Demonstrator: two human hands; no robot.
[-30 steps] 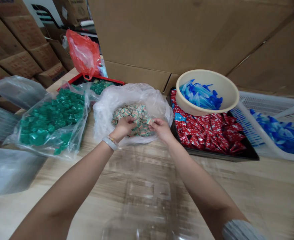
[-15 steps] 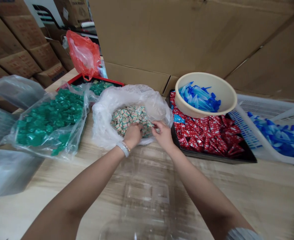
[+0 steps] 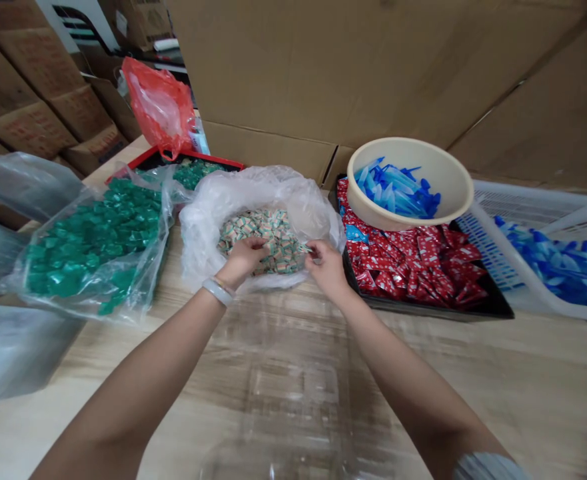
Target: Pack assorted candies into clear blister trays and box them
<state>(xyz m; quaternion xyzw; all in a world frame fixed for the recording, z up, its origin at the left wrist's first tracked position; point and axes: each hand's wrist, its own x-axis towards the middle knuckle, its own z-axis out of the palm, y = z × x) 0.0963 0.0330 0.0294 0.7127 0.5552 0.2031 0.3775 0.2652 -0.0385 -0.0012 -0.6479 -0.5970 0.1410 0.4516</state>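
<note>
A white plastic bag with its mouth rolled wide holds a heap of small packets striped in green, orange and white. At the heap's left side, my left hand dips in with thumb and fingers pinched together. Whatever lies between those fingertips is too small to make out. Over the bag's right rim, my right hand pinches a few of the striped packets by their edges. Below both hands, clear plastic trays lie on the wooden table, smeared by motion.
Left of the bag lie a clear bag of green pieces and a red-edged tray. On the right, a black tray of red packets carries a cream bowl of blue tubes. Beside it stands a white basket. Cardboard rises behind.
My left hand has shifted left across the heap. My right hand stays near the bag's right rim, still pinching packets. The view has shifted slightly.
</note>
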